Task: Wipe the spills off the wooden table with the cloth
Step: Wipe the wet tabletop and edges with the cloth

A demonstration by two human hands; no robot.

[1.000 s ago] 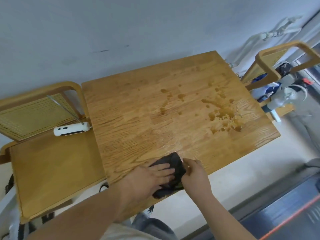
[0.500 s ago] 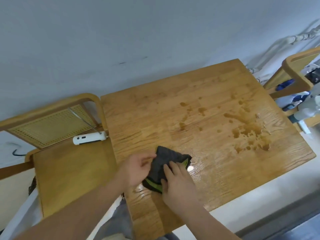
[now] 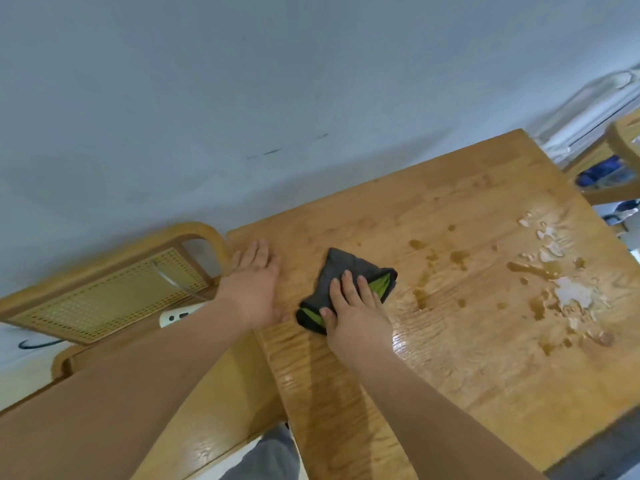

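A folded dark grey cloth (image 3: 341, 268) with a green edge lies on the wooden table (image 3: 450, 358), left of its middle. My right hand (image 3: 356, 308) presses flat on the cloth's near half, fingers spread over it. My left hand (image 3: 254, 287) rests flat and empty on the table's left edge, apart from the cloth. Brown spills (image 3: 457, 256) dot the wood just right of the cloth. A larger wet patch (image 3: 568, 294) glints near the right edge.
A wooden chair with a cane back (image 3: 104, 299) stands against the table's left side, with a white device (image 3: 176, 315) on its seat. Another wooden chair (image 3: 620, 147) sits at the far right. A pale wall runs behind the table.
The cloth has slid away from the table's near edge toward the middle under my right hand. My left hand let go of it and moved left, flat onto the table edge.
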